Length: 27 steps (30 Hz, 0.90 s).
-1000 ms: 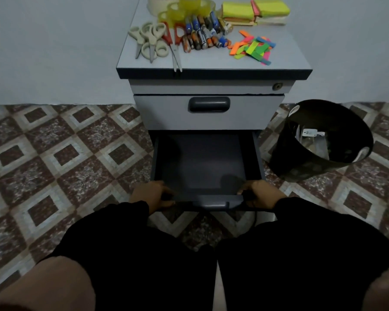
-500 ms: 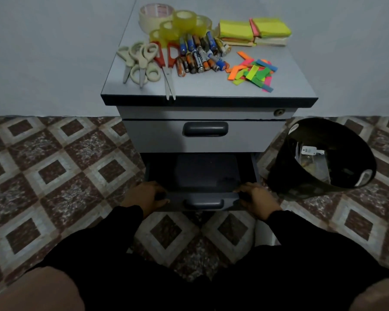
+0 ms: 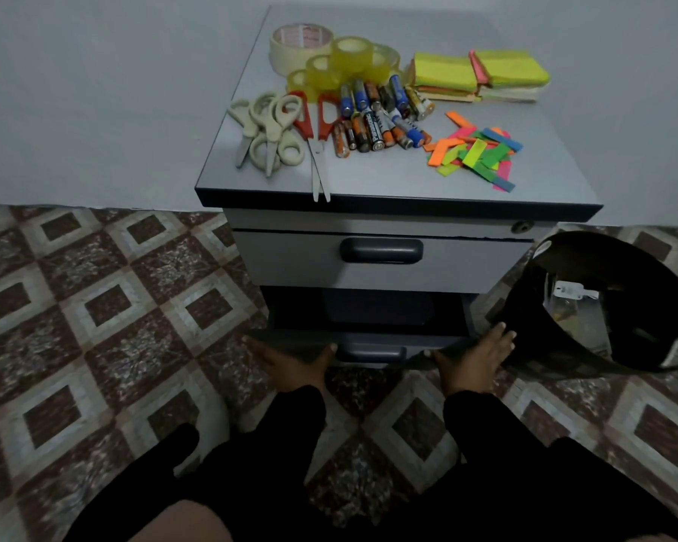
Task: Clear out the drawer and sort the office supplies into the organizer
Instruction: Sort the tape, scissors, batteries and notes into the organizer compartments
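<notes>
We see the dark, shallow drawer (image 3: pixel 368 326) at the cabinet's (image 3: pixel 368 267) bottom, barely open, long axis running left-right, front facing us. Our left hand (image 3: pixel 286 361) and right hand (image 3: pixel 470 357) press flat on its front edge, fingers straight. On top: four scissors (image 3: pixel 278 131), four tape rolls (image 3: pixel 329 60), a pile of batteries (image 3: pixel 380 115) we cannot count.

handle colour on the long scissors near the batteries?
Red-orange handles on the long scissors; the other pairs beside them are cream. Head view shows it.
</notes>
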Available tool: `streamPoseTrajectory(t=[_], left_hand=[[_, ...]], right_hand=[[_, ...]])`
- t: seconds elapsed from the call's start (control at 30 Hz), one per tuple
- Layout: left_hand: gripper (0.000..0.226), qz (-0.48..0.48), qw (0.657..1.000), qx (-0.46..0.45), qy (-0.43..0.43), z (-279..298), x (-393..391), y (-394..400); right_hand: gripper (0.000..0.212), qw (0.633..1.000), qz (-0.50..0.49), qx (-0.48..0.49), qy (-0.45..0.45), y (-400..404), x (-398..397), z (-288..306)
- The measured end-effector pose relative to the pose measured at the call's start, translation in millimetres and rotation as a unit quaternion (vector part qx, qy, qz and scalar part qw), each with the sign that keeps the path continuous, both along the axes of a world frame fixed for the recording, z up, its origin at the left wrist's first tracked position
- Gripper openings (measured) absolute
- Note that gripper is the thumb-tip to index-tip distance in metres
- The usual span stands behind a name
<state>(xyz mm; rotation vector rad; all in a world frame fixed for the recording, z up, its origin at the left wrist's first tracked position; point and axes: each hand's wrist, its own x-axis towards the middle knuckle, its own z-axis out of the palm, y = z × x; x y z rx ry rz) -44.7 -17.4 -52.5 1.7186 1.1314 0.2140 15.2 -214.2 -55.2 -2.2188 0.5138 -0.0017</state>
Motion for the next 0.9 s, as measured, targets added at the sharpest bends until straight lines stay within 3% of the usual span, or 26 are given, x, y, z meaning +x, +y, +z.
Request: streamPoseTrajectory(t=[0.27,0.33,0.4,0.43,0.5,0.57,0.63,0.73,0.83,0.9], left_hand=[[0.133,0.033,0.995,-0.056,-0.082,-13,17,-2],[0.131,0.048,0.987,-0.105,-0.111,-6,28,-2],[0.120,0.040,0.988,-0.125,-0.076,-3,39,2],[0.109,0.020,0.993,-0.119,-0.005,-1,42,6],[0.080,-0.003,0.983,-0.165,0.074,-3,50,13],[0.057,-0.053,0.970,-0.229,0.055,-1,55,17],[0.040,-0.049,0.975,-0.216,0.010,1,60,9],[0.028,-0.056,0.989,-0.117,-0.067,8,55,-15],[0.042,-0.062,0.975,-0.165,-0.133,3,49,-35],[0.044,-0.052,0.978,-0.161,-0.126,2,49,-43]], right_hand=[[0.104,1.000,0.002,0.009,0.013,2,8,-3],[0.105,1.000,0.001,0.025,0.014,4,17,5],[0.105,1.000,0.001,0.023,0.002,10,24,13],[0.104,0.999,0.010,0.035,-0.017,14,25,19],[0.086,0.990,0.031,0.125,-0.062,23,25,30],[0.051,0.966,0.040,0.250,-0.048,36,21,50],[0.031,0.936,0.047,0.348,-0.034,47,20,64],[0.036,0.914,0.054,0.401,-0.043,57,22,80],[0.041,0.905,0.054,0.420,-0.041,65,23,88],[0.038,0.899,0.045,0.433,-0.044,69,26,91]])
